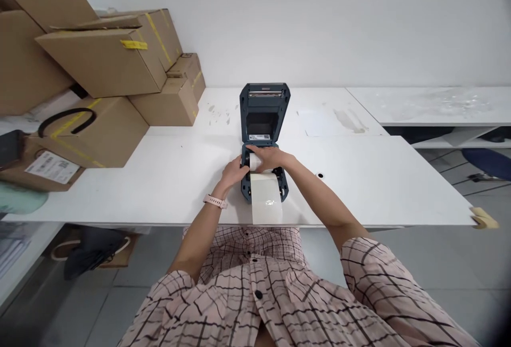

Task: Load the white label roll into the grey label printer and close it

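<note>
Reaching into an opened dark label printer (265, 106) near the middle of the tabletop (191, 176), both hands are working around a white roll (255, 162). The right hand (266, 158) is lying across the roll, fingers toward the left and covering much of it; whether it is gripping, I cannot tell. The left hand (235, 173) is touching the printer's left side, its thumb pointing inward; the other fingers are partly hidden, so its grip is unclear too. From the printer's front, a pale paper strip (265, 198) is running to the tabletop's near edge, glare whitening part of it.

Inside the raised lid's base, a small white sticker (259, 137) is showing print too tiny to read. At the left, a larger white label (52, 167) is sitting on a cardboard box (80, 131), its barcode-like marks and lettering blurring beyond reading. Yellow tape (134, 44) is marking a carton (99, 59) stacked above. At the left edge, the frame is cutting off a dark object (11, 147) and a pale green one (24, 198), both hard to identify.
</note>
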A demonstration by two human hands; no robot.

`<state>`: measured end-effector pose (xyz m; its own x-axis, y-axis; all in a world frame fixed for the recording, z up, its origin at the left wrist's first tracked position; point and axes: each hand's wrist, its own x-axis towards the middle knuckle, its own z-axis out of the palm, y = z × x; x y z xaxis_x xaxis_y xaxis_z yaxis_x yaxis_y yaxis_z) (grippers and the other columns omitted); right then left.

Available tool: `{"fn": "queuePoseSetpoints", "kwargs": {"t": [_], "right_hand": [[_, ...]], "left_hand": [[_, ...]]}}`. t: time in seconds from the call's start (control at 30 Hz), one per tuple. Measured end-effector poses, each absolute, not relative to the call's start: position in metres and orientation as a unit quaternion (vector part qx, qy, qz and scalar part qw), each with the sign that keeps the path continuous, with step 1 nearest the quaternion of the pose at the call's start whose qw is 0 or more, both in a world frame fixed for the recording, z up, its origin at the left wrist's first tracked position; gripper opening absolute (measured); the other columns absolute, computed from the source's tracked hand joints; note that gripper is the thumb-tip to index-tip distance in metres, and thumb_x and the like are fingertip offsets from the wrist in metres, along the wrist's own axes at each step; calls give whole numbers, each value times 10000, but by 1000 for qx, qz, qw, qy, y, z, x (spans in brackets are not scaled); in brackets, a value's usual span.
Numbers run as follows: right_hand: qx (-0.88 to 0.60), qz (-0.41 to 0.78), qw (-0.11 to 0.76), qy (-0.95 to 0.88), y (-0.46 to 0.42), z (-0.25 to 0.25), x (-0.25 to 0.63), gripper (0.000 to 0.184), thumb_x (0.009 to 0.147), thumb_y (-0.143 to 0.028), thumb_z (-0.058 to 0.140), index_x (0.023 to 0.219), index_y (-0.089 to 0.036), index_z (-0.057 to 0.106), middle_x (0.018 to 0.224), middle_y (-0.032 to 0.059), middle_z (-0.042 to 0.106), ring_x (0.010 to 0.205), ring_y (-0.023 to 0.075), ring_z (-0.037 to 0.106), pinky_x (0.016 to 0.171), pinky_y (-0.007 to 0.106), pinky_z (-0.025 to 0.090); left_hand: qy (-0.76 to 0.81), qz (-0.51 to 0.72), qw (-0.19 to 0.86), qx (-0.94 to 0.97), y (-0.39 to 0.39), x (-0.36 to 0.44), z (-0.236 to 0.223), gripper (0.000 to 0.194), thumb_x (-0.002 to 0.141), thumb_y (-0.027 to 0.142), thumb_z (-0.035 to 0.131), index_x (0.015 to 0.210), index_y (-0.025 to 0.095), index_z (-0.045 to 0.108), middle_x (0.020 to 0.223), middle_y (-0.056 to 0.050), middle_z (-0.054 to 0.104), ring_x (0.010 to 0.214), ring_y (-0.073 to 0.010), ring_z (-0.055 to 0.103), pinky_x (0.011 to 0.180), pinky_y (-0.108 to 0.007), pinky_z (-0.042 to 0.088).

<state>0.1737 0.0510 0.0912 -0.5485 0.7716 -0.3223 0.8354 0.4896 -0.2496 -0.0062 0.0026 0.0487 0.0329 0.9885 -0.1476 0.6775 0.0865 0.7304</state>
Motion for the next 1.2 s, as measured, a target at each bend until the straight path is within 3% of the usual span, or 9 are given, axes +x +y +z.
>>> {"fn": "queuePoseSetpoints", "kwargs": {"t": [0.13,0.3,0.47,0.67,0.83,1.0,1.07,1.2], "right_hand": [[443,-221,41,868,54,95,180,1203,730,-374,861,1700,-257,160,1529,203,573,1378,442,573,1103,549,470],[291,-380,-105,872,43,131,235,1101,750,-435,855,1666,-268,268,1578,134,532,1346,327,599,1113,454,512],[330,-365,-189,850,36,156,308,1066,739,-443,887,1640,-341,326,1659,78,414,1480,348,469,1225,480,427],[434,-392,-223,780,68,95,350,1007,719,-304,820,1616,-325,363,1663,109,405,1549,383,382,1216,533,423],[446,-418,-276,742,90,32,332,989,647,-343,820,1556,-285,436,1687,133,359,1545,378,377,1208,539,415],[473,-451,-284,702,85,30,333,1143,693,-397,851,1662,-255,261,1662,181,426,1550,361,394,1223,557,395],[473,-475,-302,678,73,38,357,1049,767,-422,818,1659,-272,287,1685,172,410,1573,332,380,1235,549,385],[509,-500,-292,637,28,36,415,652,865,-491,742,1475,-319,590,1603,149,541,1482,358,517,1192,604,436]], "left_hand": [[644,214,336,653,-1,-7,44,501,799,241,549,1283,226,678,879,-66,752,883,-305,696,789,-383,503],[640,225,342,650,-1,-7,43,579,811,256,542,1381,197,630,1078,-116,780,969,-334,707,831,-410,524],[612,273,381,636,-5,-9,39,622,817,263,559,1435,215,610,1215,-113,777,1049,-328,709,857,-387,544],[601,306,413,612,-7,-8,36,632,801,240,568,1429,197,620,1170,-109,786,1004,-295,715,851,-371,549],[601,314,418,604,-6,-7,34,627,787,229,570,1410,204,634,1144,-98,784,966,-279,708,834,-364,545],[600,330,415,599,-6,-8,29,629,779,221,566,1403,196,642,1073,-89,786,896,-256,697,797,-349,538],[599,332,418,597,-7,-8,28,632,782,223,562,1410,200,637,1054,-84,786,880,-250,696,784,-344,539],[599,335,418,595,-6,-7,28,641,787,221,555,1423,194,628,1046,-87,785,876,-248,697,776,-343,539]]}}
